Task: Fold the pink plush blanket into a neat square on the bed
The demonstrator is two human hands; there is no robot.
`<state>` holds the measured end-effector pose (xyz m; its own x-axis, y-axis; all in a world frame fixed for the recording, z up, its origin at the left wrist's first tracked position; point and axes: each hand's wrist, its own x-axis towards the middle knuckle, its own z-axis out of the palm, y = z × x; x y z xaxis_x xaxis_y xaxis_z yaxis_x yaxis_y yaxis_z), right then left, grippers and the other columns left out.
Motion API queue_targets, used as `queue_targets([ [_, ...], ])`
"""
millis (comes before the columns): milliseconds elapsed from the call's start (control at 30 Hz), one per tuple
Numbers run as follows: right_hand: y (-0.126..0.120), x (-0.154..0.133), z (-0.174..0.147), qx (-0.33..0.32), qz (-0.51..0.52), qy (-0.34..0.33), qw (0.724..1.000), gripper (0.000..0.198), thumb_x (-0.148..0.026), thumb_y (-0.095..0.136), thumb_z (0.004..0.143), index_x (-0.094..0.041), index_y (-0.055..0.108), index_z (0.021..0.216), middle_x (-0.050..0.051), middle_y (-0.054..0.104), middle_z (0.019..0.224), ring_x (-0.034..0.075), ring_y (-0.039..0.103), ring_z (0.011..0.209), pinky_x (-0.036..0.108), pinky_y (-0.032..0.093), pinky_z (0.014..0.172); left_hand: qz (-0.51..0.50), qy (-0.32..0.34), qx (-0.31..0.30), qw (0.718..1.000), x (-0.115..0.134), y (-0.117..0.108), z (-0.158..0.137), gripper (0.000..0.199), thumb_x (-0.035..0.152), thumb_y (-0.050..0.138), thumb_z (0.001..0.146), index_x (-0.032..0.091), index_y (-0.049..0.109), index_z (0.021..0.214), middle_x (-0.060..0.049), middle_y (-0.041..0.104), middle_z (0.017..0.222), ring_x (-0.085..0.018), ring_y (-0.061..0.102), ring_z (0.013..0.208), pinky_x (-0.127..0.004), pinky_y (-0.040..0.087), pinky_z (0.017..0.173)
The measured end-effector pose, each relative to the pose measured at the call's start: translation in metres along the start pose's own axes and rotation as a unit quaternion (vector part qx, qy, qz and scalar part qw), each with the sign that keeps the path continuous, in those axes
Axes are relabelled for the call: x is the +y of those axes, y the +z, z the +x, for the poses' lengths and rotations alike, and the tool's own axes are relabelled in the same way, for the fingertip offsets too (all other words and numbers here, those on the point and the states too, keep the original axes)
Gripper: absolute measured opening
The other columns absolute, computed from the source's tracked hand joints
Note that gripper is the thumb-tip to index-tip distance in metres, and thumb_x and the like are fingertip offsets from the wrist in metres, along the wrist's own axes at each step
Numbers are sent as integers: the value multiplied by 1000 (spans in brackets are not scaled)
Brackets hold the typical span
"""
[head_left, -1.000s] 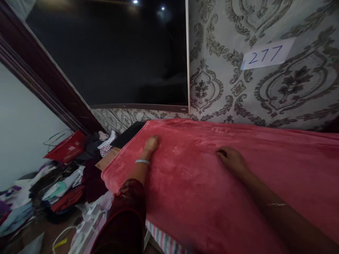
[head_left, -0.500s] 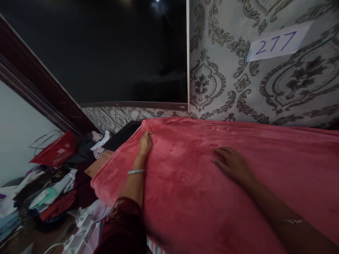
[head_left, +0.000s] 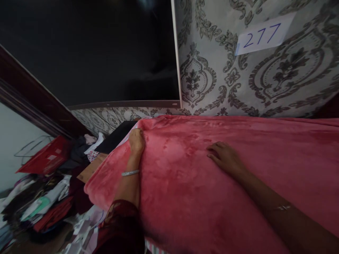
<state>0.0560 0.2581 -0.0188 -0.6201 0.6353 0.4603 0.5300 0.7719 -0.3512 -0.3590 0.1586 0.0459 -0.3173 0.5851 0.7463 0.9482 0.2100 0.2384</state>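
A plush pinkish-red blanket (head_left: 180, 176) lies spread over a flat raised surface, its far edge running along the wall. Near the blanket's far left corner, my left hand (head_left: 137, 141) is closed with a fold of the plush cloth in its fingers. A pale strip of underside or lining shows along the edge beside that hand. My right hand (head_left: 225, 157) rests on the middle of the blanket, palm down, fingers loosely extended and a little apart. What lies under the blanket is hidden, apart from a bit of striped cloth at the bottom.
A large dark TV screen (head_left: 100, 53) hangs above the far left. Papered wall bears a paper marked 277 (head_left: 265, 34). To the left are a black flat object (head_left: 116, 135), cardboard (head_left: 91, 167), a red bag (head_left: 46, 155), piled clothes (head_left: 53, 201) and white power strips (head_left: 82, 234).
My left hand has pulled at the blanket's far left corner, and more pale edge shows there. My right hand stays flat on the cloth. The camera view has turned slightly right.
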Motion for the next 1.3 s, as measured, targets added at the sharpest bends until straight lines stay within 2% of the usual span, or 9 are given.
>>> queue_targets([
  [67,-2,-3,2,-9,8,7,1000,18,-23,55,93,-20,72,96,11,71,98,25,63,93,38,47,85,0,12,18,1000,0,-2,1,13,20,42,90,24,50,80,-6,60,82,-24,55,82,-40,46,82],
  [233,-1,-6,7,-23,-2,47,999,22,-13,48,90,-21,63,76,7,68,81,22,58,81,33,41,74,-6,26,51,998,1,-7,0,14,21,43,90,24,52,80,-7,61,85,-24,56,85,-40,46,82],
  [467,-6,-16,9,24,-17,137,990,19,-16,44,91,-22,56,77,9,68,80,22,58,76,33,38,68,1,3,43,999,0,-4,0,13,19,43,87,25,49,77,-7,59,81,-25,55,82,-42,45,81],
  [633,-12,-29,10,67,-31,138,988,22,-18,39,93,-21,59,83,11,69,82,24,60,77,33,39,68,-15,12,24,1000,-4,1,-2,14,23,42,90,26,50,78,-6,57,78,-25,55,81,-41,45,80],
  [733,-14,-29,7,61,-32,157,985,24,-23,38,97,-20,61,92,11,72,84,23,63,75,31,39,65,-1,29,-3,1000,-5,2,-4,16,24,42,92,24,55,82,-7,60,81,-25,57,83,-40,45,81],
  [900,-21,-25,-1,15,-2,48,999,26,-46,54,93,-22,64,90,7,73,84,22,66,75,30,40,64,44,52,-53,996,-3,-1,-5,27,24,39,97,20,64,90,-11,65,88,-27,60,88,-41,47,85],
  [967,-23,-23,-3,-2,3,19,1000,25,-47,59,89,-23,64,88,7,73,85,23,66,76,30,41,65,46,56,-70,995,-2,-3,-5,29,24,38,98,20,66,92,-11,67,90,-28,61,90,-42,47,86],
  [1167,-21,-18,-4,-43,6,22,999,22,-40,53,90,-24,61,78,5,70,73,22,65,67,30,38,60,40,69,-143,986,-1,-6,-8,28,23,42,99,21,70,95,-9,70,94,-26,63,95,-40,50,90],
  [1300,-23,-17,-5,-83,34,24,996,26,-45,52,90,-24,62,78,5,72,75,21,66,67,29,37,58,31,67,-164,984,1,-8,-9,31,23,40,99,20,71,96,-10,71,97,-26,63,97,-41,50,92],
])
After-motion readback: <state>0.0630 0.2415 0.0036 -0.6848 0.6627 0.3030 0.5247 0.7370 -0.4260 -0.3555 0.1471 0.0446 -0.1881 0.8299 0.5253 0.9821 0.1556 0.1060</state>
